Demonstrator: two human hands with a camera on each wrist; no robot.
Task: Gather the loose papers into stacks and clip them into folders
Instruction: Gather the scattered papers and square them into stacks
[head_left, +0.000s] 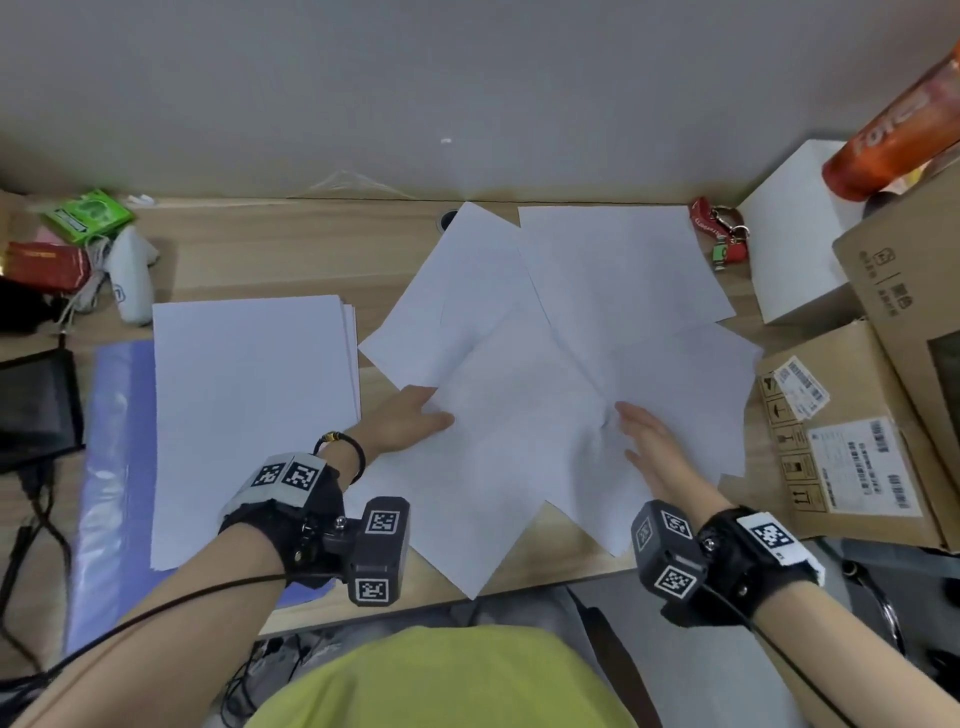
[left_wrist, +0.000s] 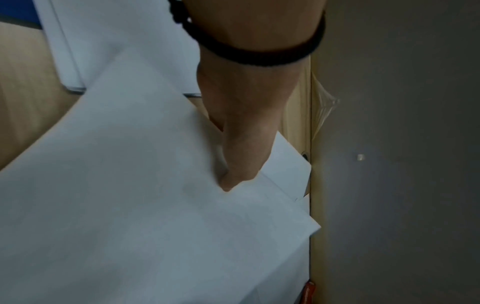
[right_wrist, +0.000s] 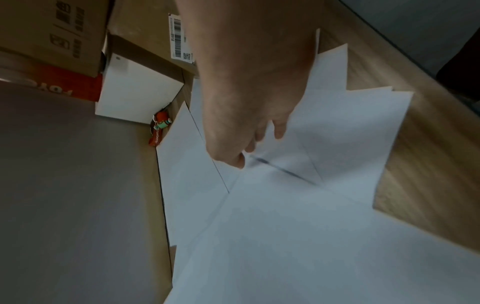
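A: What are the fingers doing?

B: The left hand (head_left: 402, 423) slips its fingers under the fanned loose sheets (head_left: 550, 374), thumb on top, pinching their left edge; the right hand (head_left: 652, 447) lies flat, fingers straight, pinning them

A: Why?

B: Probably to sweep the fan together mid-desk (head_left: 249, 249); a squared paper stack (head_left: 249, 415) already waits on the blue folder (head_left: 111, 467) near the left edge

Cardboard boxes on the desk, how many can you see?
2. Both sit on the right side of the desk: the labelled box lies flat at the near right, and the taller box stands behind it by the white box. Others may be out of frame.
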